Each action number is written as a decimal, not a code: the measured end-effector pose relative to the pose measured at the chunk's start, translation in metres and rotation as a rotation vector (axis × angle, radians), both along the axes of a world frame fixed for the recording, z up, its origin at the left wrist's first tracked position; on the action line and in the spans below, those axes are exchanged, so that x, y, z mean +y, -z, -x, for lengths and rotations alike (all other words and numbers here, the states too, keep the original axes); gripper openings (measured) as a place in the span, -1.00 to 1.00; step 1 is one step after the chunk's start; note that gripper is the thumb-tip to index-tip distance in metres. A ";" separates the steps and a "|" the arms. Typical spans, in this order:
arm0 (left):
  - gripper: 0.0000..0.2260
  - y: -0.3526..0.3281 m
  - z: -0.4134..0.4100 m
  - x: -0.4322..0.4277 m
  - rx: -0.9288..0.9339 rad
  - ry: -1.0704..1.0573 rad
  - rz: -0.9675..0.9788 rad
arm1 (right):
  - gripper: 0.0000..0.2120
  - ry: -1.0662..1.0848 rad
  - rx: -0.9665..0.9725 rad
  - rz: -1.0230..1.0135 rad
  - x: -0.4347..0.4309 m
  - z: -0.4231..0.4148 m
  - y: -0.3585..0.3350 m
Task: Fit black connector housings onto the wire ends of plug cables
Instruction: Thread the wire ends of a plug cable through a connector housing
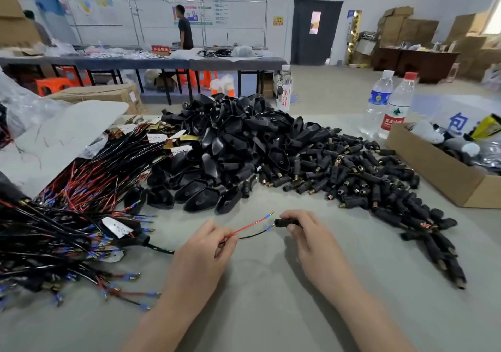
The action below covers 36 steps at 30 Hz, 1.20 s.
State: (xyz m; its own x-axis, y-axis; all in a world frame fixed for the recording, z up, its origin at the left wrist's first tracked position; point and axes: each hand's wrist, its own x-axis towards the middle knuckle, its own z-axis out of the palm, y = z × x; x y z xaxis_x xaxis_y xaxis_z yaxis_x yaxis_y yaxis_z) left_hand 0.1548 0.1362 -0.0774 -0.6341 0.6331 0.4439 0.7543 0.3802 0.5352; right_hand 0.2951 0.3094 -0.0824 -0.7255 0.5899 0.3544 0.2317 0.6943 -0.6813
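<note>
Pinched in the left hand (206, 246), the thin black wire (252, 235) is aimed rightward at the black cylindrical plastic housing (283, 222) gripped in the right hand (309, 233); axes nearly aligned.

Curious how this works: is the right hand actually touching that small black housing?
Touching. The head view shows the right hand gripping the black housing.
</note>
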 end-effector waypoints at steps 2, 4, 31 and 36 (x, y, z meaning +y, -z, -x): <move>-0.88 0.000 0.000 0.000 0.030 -0.002 0.013 | -0.73 -0.006 -0.005 -0.008 0.001 0.001 0.000; -0.86 0.000 0.001 -0.001 0.039 0.002 0.022 | -0.74 -0.008 -0.017 -0.050 0.002 0.001 0.000; -0.76 -0.007 0.000 0.004 -0.124 0.079 -0.135 | -0.64 -0.169 0.112 0.407 -0.014 0.009 -0.011; -0.89 -0.008 0.000 0.003 -0.216 0.131 -0.169 | -0.72 -0.182 0.184 0.648 -0.016 0.012 -0.014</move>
